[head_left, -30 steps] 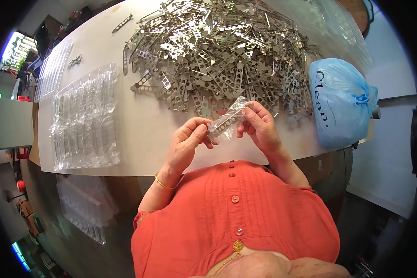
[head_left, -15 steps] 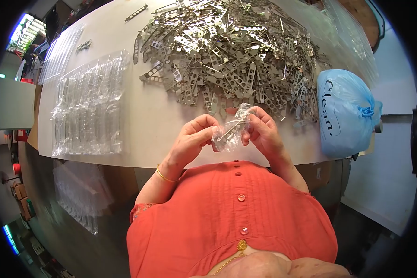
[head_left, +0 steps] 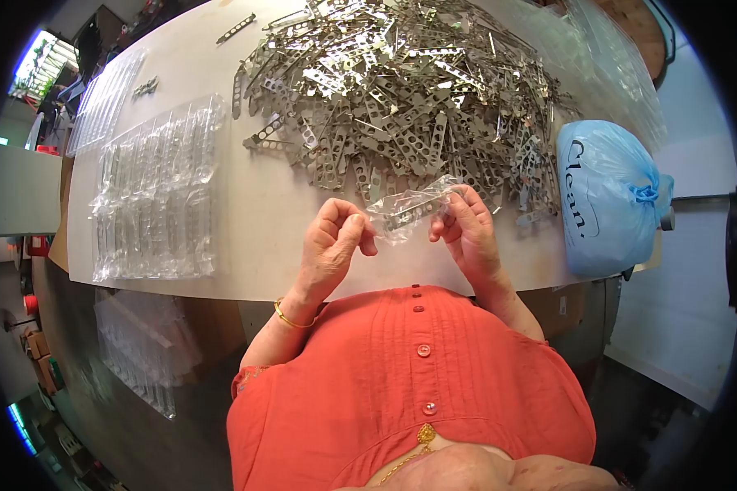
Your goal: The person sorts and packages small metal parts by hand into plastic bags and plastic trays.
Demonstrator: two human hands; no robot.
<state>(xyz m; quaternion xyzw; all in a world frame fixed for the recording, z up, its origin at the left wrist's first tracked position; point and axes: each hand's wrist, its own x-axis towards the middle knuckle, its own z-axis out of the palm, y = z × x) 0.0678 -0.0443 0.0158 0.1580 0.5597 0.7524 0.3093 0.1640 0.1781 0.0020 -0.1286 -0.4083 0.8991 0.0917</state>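
Observation:
A clear plastic bag point(head_left: 391, 231) is stretched between my two hands above the front of the table. Inside it lies a perforated metal strip point(head_left: 409, 213), slanting up to the right. My left hand point(head_left: 332, 244) is closed, thumb against curled fingers, at the bag's left edge. At the upper right end, my right hand point(head_left: 472, 233) pinches the plastic between thumb and fingers. Just beyond the hands spreads a large heap of similar metal strips point(head_left: 409, 106), with holes along their length.
On the left lie clear plastic sleeves point(head_left: 155, 192) with thin parts inside, and another clear sheet point(head_left: 106, 102) behind. A tied blue bag marked "Clean" point(head_left: 606, 200) stands at the right. Clear plastic sheeting point(head_left: 610, 74) lies behind it. A few strips point(head_left: 237, 29) lie apart from the heap.
The bag has turned from crumpled to more spread out, and the strip inside now shows its holed face. My left hand has shifted slightly left and turned more upright.

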